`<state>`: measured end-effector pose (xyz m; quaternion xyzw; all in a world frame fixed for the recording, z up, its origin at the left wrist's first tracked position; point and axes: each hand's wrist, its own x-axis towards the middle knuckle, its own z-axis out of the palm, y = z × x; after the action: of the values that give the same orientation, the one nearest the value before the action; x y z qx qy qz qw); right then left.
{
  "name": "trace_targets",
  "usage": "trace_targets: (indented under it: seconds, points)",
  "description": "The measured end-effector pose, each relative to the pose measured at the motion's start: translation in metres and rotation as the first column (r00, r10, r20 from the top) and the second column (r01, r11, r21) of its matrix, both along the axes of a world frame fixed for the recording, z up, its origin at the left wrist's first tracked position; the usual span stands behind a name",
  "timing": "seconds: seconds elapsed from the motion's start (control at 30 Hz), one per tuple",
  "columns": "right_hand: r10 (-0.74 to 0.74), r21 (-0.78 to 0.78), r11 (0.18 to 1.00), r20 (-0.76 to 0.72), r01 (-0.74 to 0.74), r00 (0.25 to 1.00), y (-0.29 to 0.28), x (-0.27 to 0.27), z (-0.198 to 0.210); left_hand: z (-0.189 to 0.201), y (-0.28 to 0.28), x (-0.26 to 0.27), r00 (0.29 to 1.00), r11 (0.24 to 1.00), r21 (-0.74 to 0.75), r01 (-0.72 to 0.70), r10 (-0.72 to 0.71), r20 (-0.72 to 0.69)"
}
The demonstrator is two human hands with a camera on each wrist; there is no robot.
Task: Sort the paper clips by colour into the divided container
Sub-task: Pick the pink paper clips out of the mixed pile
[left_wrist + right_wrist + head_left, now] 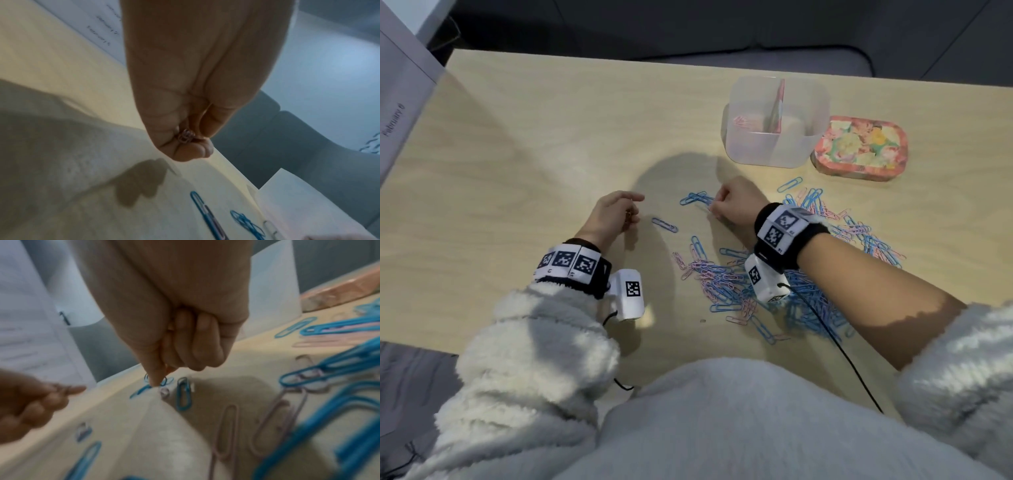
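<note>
Your fleece sleeves (524, 342) fill the near edge, and both wrists carry bands with black-and-white markers. Your left hand (613, 214) rests on the surface (534, 137), left of the clips, with fingers curled; in the left wrist view they pinch a few pink clips (186, 136) between thumb and fingertips. Your right hand (732, 202) is curled into a loose fist on the surface, and its thumb and forefinger press down at a small bunch of blue clips (697, 198); I cannot tell whether a clip is already lifted. One single blue clip (665, 225) lies between your two hands. A big mixed pile of blue and pink paper clips (774, 284) spreads under and to the right of your right wrist. On the far right stands the clear divided container (774, 123), with some pink clips in its left compartment. Just beside it, on the right, lies a flowered lid (859, 147).
</note>
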<state>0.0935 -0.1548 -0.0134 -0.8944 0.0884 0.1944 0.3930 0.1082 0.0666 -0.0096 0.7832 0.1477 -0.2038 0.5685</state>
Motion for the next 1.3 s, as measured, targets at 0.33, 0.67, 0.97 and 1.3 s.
trace_targets:
  seconds: [0.33, 0.67, 0.97, 1.3]
  points:
    - [-0.066, -0.232, 0.967, 0.182, 0.108, 0.981, -0.014, -0.01, 0.007, -0.014, -0.007, -0.013, 0.865, 0.794, 0.512, 0.328, -0.47, 0.175]
    - [0.095, -0.1, 0.99, -0.051, -0.1, 0.994, 0.0, -0.009, 0.001, -0.008, -0.014, -0.009, 0.746, 0.649, 0.648, 0.399, -0.64, 0.181]
    - [-0.093, 0.345, 0.927, -0.179, 0.151, 0.979, -0.007, -0.028, 0.016, -0.002, -0.029, -0.007, 0.814, 0.726, 0.559, 0.4, -0.562, 0.148]
    - [0.152, -0.128, 0.979, -0.046, -0.156, 0.987, 0.026, -0.041, -0.006, 0.008, -0.021, -0.006, 0.972, 0.979, 0.045, 0.198, -0.202, 0.118]
